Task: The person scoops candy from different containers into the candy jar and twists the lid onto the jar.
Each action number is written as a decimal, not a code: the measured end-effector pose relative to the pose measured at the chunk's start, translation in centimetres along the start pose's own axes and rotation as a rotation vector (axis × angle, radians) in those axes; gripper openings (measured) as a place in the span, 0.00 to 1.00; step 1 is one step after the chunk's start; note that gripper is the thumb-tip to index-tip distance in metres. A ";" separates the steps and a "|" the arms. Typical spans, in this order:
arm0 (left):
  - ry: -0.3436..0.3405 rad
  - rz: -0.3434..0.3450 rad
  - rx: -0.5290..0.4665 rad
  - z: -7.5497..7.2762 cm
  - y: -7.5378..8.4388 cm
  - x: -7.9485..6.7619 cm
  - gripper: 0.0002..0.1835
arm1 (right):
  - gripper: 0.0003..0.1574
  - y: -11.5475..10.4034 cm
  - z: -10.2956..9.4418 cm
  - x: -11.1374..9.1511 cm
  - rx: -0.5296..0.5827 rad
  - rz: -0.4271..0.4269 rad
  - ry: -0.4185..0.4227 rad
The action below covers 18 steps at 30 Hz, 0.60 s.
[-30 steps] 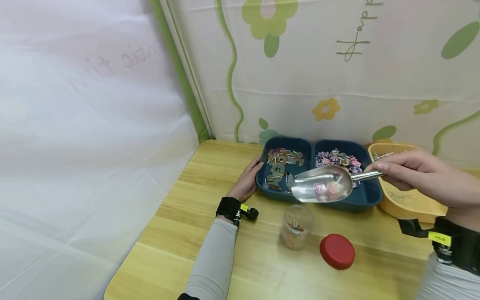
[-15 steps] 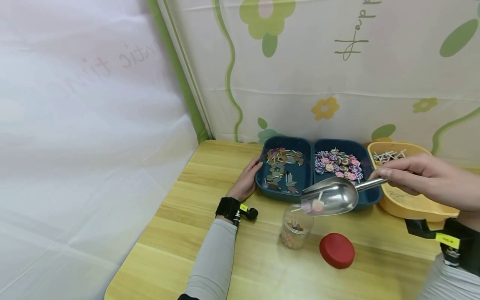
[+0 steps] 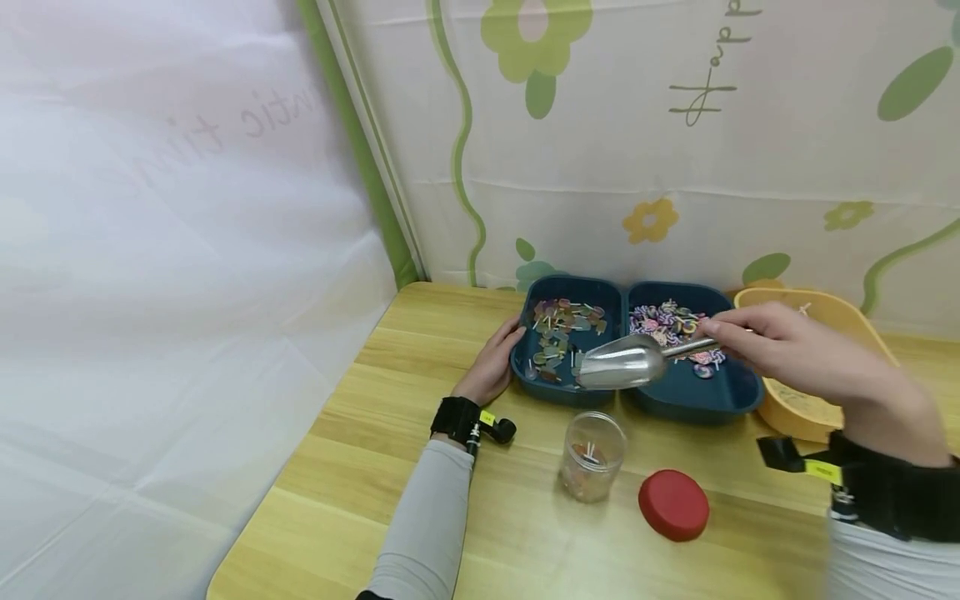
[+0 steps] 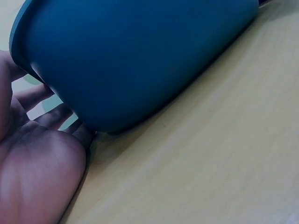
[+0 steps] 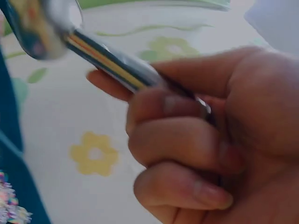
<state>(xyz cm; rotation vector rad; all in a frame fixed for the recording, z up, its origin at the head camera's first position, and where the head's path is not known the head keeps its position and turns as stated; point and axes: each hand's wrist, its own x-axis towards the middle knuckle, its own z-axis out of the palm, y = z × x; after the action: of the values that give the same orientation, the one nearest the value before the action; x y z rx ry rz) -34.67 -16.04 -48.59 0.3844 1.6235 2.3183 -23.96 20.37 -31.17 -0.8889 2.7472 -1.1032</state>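
My right hand (image 3: 798,346) grips the handle of a metal scoop (image 3: 626,362), fingers curled round it in the right wrist view. The scoop hangs over the middle of a dark blue two-compartment tray (image 3: 705,398), and no lollipops show in its bowl. My left hand (image 3: 491,362) rests at the tray's left end, with extended fingers (image 4: 53,114) against the outer wall. Translucent miniature ice pops (image 3: 558,333) lie in the left compartment, and swirled miniature lollipops (image 3: 663,321) in the right. In front stands a clear jar (image 3: 592,454), lidless, with small pieces and white sticks inside.
A red round lid (image 3: 673,505) lies on the wooden table (image 3: 337,467) right of the jar. At the tray's right is a yellow tray (image 3: 825,304), partly hidden by my right hand and forearm. A patterned curtain (image 3: 570,192) hangs close behind the trays.
My right hand tipped the scoop over the jar, then raised it back over the blue tray. The two lollipops are gone from the scoop. My left hand stays at the tray's end.
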 end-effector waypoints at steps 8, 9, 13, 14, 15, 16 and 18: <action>-0.013 0.025 0.001 -0.1 -0.4 0.0 0.28 | 0.25 0.2 4.5 4.4 -0.139 0.147 -0.056; -0.017 0.032 0.002 -0.1 -0.5 0.0 0.28 | 0.25 0.3 5.1 4.8 -0.153 0.147 -0.051; -0.040 0.055 0.029 -0.1 -0.6 0.0 0.28 | 0.27 0.7 8.0 6.4 -0.132 0.120 -0.074; -0.044 0.059 0.030 -0.1 -0.6 0.1 0.28 | 0.28 0.7 8.6 6.8 -0.121 0.117 -0.090; -0.048 0.062 0.034 -0.2 -0.5 0.1 0.28 | 0.29 0.8 9.2 7.1 -0.107 0.111 -0.105; -0.049 0.066 0.039 -0.2 -0.5 0.2 0.28 | 0.30 0.9 9.7 7.4 -0.089 0.110 -0.117; -0.046 0.072 0.041 -0.4 -0.4 0.2 0.29 | 0.31 1.1 10.2 7.8 -0.043 0.115 -0.127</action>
<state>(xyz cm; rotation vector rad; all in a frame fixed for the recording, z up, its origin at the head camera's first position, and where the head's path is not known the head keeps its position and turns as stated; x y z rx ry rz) -35.01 -16.14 -49.06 0.5096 1.6635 2.3132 -28.45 10.53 -38.23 -0.7667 2.6891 -0.9378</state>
